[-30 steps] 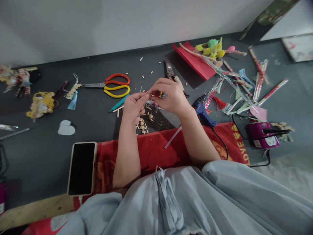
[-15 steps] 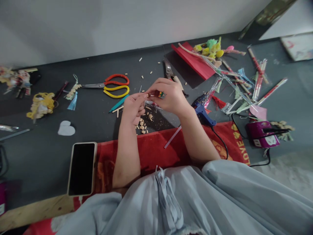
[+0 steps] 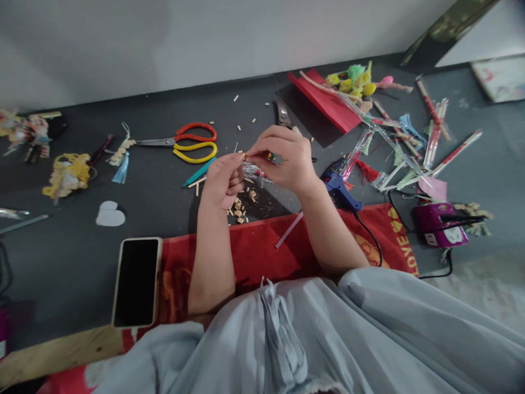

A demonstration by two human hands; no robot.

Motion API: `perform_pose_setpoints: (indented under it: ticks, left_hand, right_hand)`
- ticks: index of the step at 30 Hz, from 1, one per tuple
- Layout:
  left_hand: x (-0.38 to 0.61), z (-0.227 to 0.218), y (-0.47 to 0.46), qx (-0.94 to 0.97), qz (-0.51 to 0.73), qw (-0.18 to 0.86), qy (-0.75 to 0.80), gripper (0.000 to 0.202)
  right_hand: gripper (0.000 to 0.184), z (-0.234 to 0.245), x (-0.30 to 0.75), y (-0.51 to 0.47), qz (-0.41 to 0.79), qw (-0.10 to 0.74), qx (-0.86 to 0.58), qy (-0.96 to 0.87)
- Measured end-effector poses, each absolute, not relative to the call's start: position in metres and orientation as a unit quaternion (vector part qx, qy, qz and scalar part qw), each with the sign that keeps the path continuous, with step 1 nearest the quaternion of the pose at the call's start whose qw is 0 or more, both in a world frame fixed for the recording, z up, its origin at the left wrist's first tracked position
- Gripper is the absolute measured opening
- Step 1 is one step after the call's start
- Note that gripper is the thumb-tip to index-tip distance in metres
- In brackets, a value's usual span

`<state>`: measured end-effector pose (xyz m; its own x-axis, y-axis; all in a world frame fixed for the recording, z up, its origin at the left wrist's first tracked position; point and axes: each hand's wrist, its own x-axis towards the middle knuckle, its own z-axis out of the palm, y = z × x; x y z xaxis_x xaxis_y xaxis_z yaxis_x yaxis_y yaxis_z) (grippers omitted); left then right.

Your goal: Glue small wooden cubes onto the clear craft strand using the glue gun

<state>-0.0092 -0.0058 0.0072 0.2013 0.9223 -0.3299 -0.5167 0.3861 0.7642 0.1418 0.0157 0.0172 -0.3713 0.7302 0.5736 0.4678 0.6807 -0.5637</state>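
My left hand [image 3: 225, 180] is closed, its thumb and forefinger pinched and the other fingers curled in. My right hand [image 3: 285, 158] meets it fingertip to fingertip, thumb and forefinger also pinched. A tiny tan piece [image 3: 244, 157] shows where the fingertips meet; its kind is too small to tell. Inside the curl of my right hand a small green and orange thing [image 3: 271, 156] is partly visible. Below the hands lie short cut wooden stick pieces [image 3: 238, 210] and crumbs. A teal pen-like tool [image 3: 199, 173] is just left of my left hand.
Scissors [image 3: 194, 152] with red and yellow handles lie at the left of the hands, pliers [image 3: 282, 113] behind them. To the right are a blue glue gun [image 3: 342, 191] with a cord and several wrapped sticks [image 3: 437, 134]. A phone [image 3: 137, 282] lies front left, beside a red cloth [image 3: 262, 249].
Both hands stay together with only a slight shift of the fingers; my right hand's knuckles are a little higher. A tan piece now shows between the fingertips.
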Motion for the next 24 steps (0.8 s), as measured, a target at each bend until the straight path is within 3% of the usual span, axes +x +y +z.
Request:
perform_pose_setpoints:
  ticks: [13, 24]
  left_hand:
    - [-0.0085, 0.0046, -0.0056, 0.268, 0.49, 0.713, 0.423, 0.02]
    - [-0.0067, 0.0055, -0.0053, 0.293, 0.468, 0.71, 0.437, 0.021]
  right_hand:
    - [0.012, 0.0195, 0.1438, 0.0154, 0.134, 0.388, -0.343, -0.845]
    - [0.01, 0.0244, 0.1473, 0.0166, 0.187, 0.337, -0.323, -0.864]
